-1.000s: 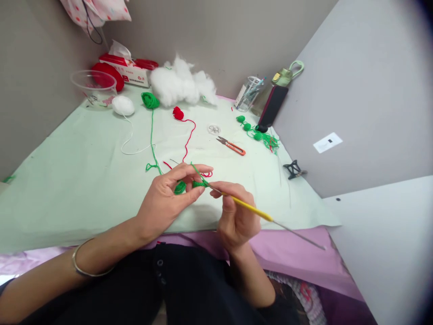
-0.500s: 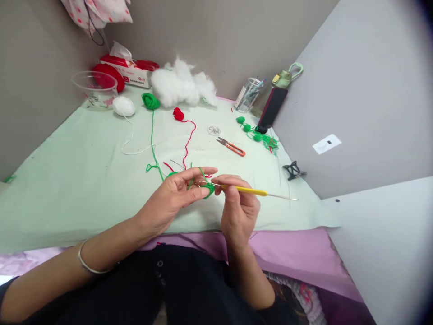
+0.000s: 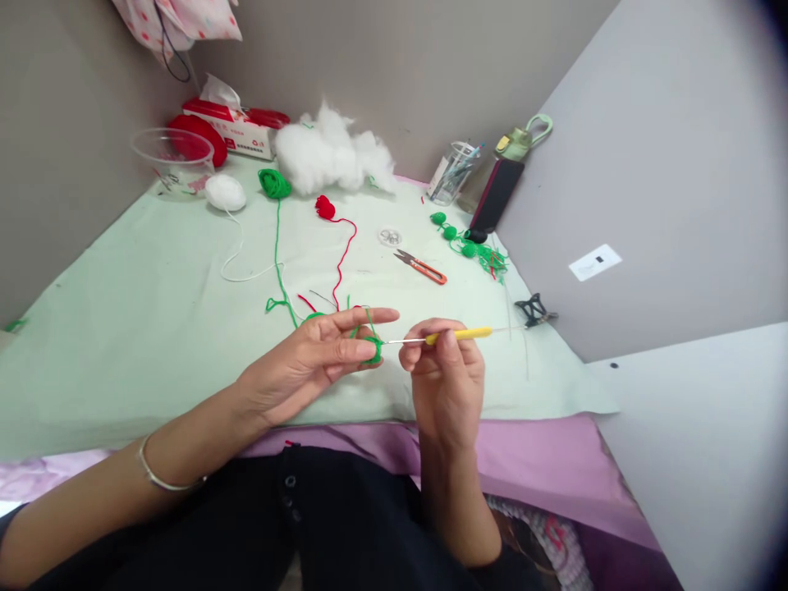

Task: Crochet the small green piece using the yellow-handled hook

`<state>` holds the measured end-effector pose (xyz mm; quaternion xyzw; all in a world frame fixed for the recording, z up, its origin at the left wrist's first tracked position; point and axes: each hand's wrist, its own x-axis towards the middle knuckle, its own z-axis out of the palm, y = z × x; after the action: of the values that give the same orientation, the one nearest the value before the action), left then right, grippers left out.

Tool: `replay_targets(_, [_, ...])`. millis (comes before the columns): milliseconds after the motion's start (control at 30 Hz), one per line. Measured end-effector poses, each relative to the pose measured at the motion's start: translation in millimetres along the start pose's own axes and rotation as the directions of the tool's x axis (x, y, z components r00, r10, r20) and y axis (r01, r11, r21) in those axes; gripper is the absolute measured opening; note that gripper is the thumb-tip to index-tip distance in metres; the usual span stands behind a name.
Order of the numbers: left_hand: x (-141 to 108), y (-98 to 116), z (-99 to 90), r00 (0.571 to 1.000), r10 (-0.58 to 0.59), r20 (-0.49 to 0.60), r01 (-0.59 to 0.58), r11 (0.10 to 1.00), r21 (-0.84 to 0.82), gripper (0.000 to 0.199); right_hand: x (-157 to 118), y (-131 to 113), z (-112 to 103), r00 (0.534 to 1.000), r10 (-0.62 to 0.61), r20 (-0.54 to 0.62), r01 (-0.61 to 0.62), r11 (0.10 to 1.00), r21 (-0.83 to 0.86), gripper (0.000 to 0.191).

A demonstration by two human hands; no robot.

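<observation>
My left hand (image 3: 323,349) pinches a small green crochet piece (image 3: 374,350) between thumb and fingers, its index finger stretched out with green yarn over it. My right hand (image 3: 446,369) grips the yellow handle of a crochet hook (image 3: 471,333). The hook's metal tip points left and meets the edge of the green piece. From the left hand, green yarn runs back to a green yarn ball (image 3: 274,184). Part of another green item (image 3: 314,315) shows behind the left hand, mostly hidden.
Orange snips (image 3: 422,268), a small round case (image 3: 389,237) and a red yarn ball (image 3: 325,207) lie beyond my hands. White stuffing (image 3: 332,152) and a clear tub (image 3: 174,160) stand behind. Green crocheted pieces (image 3: 469,249) and a black stand (image 3: 534,309) are at right.
My right hand has moved right with the hook, which is more level and drawn out to the piece's edge. The left index finger has straightened, and the green piece has shifted slightly left.
</observation>
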<state>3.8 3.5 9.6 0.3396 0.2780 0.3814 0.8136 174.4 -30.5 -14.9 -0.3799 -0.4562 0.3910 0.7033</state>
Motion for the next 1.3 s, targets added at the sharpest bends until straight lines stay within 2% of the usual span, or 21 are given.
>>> replay_targets(100, [-1, -3, 4.0, 0.999, 0.050, -0.008, -0.048, 0.992, 0.112, 0.042, -2, 0, 2, 0.996, 0.010, 0.090, -0.008, 1.000, -0.022, 0.021])
replay_targets(200, [-3, -6, 6.6, 0.985, 0.160, -0.059, -0.146, 0.970, 0.192, 0.044, -8, 1, 6, 0.978, -0.167, 0.125, 0.192, 0.955, -0.225, 0.017])
replay_targets(333, [-2, -10, 6.6, 0.964, 0.228, -0.139, -0.193, 0.954, 0.229, 0.039, -15, 6, 11, 0.911, -0.374, 0.175, 0.411, 0.779, -0.473, 0.028])
replay_targets(400, [-1, -12, 6.6, 0.960, 0.231, -0.156, -0.204, 0.964, 0.173, 0.041, -17, 11, 12, 0.849, -0.478, 0.224, 0.511, 0.639, -0.575, 0.034])
replay_targets(467, [1, -12, 6.5, 0.973, 0.177, -0.149, -0.167, 0.983, 0.077, 0.042, -17, 15, 13, 0.775, -0.574, 0.263, 0.588, 0.504, -0.633, 0.040])
replay_targets(500, [3, -12, 6.3, 0.982, 0.131, -0.136, -0.129, 0.991, 0.028, 0.040, -16, 16, 12, 0.754, -0.603, 0.262, 0.603, 0.474, -0.642, 0.041])
replay_targets(533, [4, -11, 6.0, 0.989, 0.080, -0.123, -0.082, 0.997, -0.011, 0.037, -15, 15, 12, 0.768, -0.596, 0.236, 0.589, 0.510, -0.628, 0.039])
replay_targets(600, [5, -8, 5.7, 0.994, 0.010, -0.106, -0.016, 0.999, -0.052, 0.035, -12, 11, 11, 0.868, -0.478, 0.135, 0.468, 0.697, -0.543, 0.029])
replay_targets(667, [6, -6, 6.4, 0.991, 0.034, -0.132, -0.039, 0.999, -0.038, 0.039, -9, 8, 12, 0.932, -0.360, 0.046, 0.344, 0.838, -0.423, 0.025])
replay_targets(700, [5, -6, 7.2, 0.985, 0.075, -0.154, -0.079, 0.997, -0.019, 0.043, -8, 7, 12, 0.943, -0.330, 0.043, 0.318, 0.858, -0.404, 0.024])
replay_targets(733, [5, -6, 8.1, 0.978, 0.118, -0.171, -0.120, 0.993, -0.003, 0.048, -8, 7, 13, 0.936, -0.347, 0.064, 0.340, 0.838, -0.426, 0.023])
replay_targets(800, [4, -7, 8.9, 0.977, 0.131, -0.166, -0.133, 0.991, -0.002, 0.051, -9, 10, 14, 0.875, -0.462, 0.147, 0.463, 0.708, -0.534, 0.025])
replay_targets(833, [4, -8, 8.5, 0.986, 0.091, -0.142, -0.094, 0.995, -0.019, 0.049, -9, 12, 13, 0.817, -0.547, 0.184, 0.539, 0.608, -0.583, 0.029])
replay_targets(867, [4, -8, 7.5, 0.993, 0.035, -0.112, -0.039, 0.998, -0.040, 0.045, -10, 12, 13, 0.787, -0.589, 0.186, 0.568, 0.571, -0.593, 0.031])
replay_targets(900, [5, -8, 6.1, 0.996, -0.017, -0.086, 0.012, 0.998, -0.056, 0.040, -10, 12, 12, 0.815, -0.550, 0.183, 0.540, 0.606, -0.584, 0.031])
replay_targets(933, [6, -7, 4.6, 0.996, -0.047, -0.077, 0.042, 0.997, -0.065, 0.036, -10, 11, 11, 0.853, -0.508, 0.122, 0.486, 0.686, -0.541, 0.029])
replay_targets(967, [6, -6, 3.2, 0.995, -0.047, -0.083, 0.042, 0.997, -0.063, 0.033, -9, 9, 10, 0.893, -0.448, 0.036, 0.411, 0.783, -0.466, 0.026])
replay_targets(1033, [6, -4, 1.8, 0.993, 0.014, -0.117, -0.018, 0.999, -0.026, 0.032, -7, 5, 10, 0.952, -0.303, -0.033, 0.281, 0.915, -0.289, 0.023])
replay_targets(1100, [5, -3, 2.3, 0.990, 0.083, -0.117, -0.077, 0.995, 0.057, 0.035, -5, 2, 11, 0.975, -0.221, -0.001, 0.216, 0.955, -0.202, 0.020])
replay_targets(1167, [3, -4, 3.3, 0.988, 0.129, -0.083, -0.115, 0.982, 0.149, 0.038, -4, 2, 12, 0.980, -0.197, 0.039, 0.201, 0.958, -0.207, 0.017])
replay_targets(1300, [-1, -7, 1.9, 0.988, 0.155, -0.021, -0.145, 0.960, 0.240, 0.035, -3, 2, 12, 0.996, -0.089, -0.014, 0.087, 0.989, -0.121, 0.015])
